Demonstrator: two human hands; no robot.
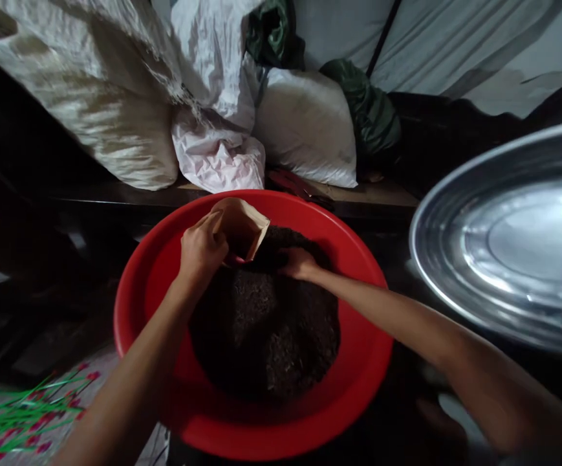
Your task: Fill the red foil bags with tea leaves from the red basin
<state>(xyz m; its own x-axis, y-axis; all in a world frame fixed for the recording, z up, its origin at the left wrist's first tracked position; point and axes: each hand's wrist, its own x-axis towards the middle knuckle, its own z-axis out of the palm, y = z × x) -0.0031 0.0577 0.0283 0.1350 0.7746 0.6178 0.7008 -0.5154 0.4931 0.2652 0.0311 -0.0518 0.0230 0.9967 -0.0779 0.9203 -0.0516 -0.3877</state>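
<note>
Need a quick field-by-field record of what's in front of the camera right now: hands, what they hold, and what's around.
left hand: grips a small brown paper bag, mouth open, tilted over the heap
right hand: rests on the heap of dark loose dried material, fingers partly buried
container: round red plastic basin holding the heap
right side: large shiny metal basin, apart from the red one
behind: white stuffed sacks and dark green bags
lower left: cloth with green and pink pattern

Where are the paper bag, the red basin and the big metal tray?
paper bag [242, 226], head view, on its brown side near the open mouth.
red basin [140, 310], head view, on its bare left wall.
metal tray [518, 239], head view, on its shiny inner surface.
</note>
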